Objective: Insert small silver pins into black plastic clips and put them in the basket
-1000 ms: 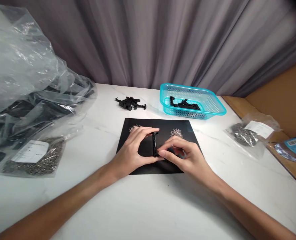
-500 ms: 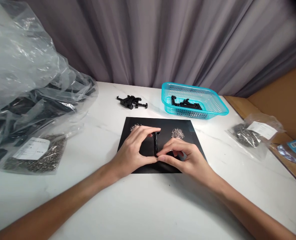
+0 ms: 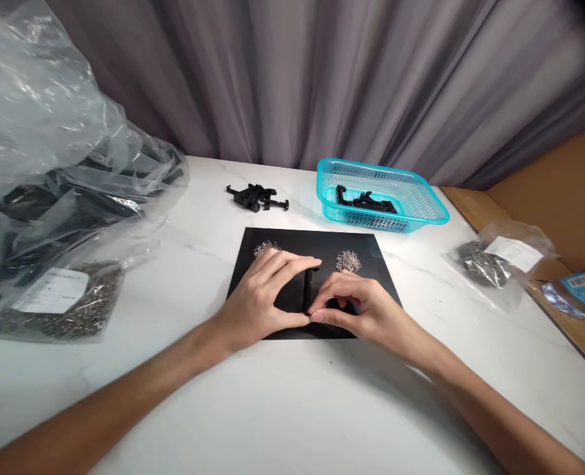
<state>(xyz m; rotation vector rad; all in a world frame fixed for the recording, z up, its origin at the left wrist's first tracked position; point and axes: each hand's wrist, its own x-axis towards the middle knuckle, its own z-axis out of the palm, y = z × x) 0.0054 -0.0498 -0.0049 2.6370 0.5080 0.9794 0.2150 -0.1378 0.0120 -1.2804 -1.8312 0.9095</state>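
A narrow black plastic part (image 3: 308, 290) spans the space between the thumb and fingers of my left hand (image 3: 258, 290), which grips it by its far and near ends above a black mat (image 3: 292, 239). At the part's near end, my right hand (image 3: 359, 303) has thumb and forefinger pinched together, touching the part. Whatever is between those fingertips is hidden. Small shiny metal pieces lie on the mat in two piles, one pile (image 3: 348, 260) beyond my right hand and another pile (image 3: 266, 248) partly behind my left fingers.
Several black plastic parts (image 3: 256, 197) lie heaped behind the mat. A blue basket (image 3: 423, 203) holds more such parts. Bags of small metal pieces stand left (image 3: 82, 307) and right (image 3: 490, 264). Large clear plastic bags (image 3: 74, 158) fill the left side; a grey curtain (image 3: 272, 79) hangs behind.
The whole view has shifted slightly. My left hand still grips the black part, whose far end sits a little lower, and my right fingertips stay pinched at its near end.
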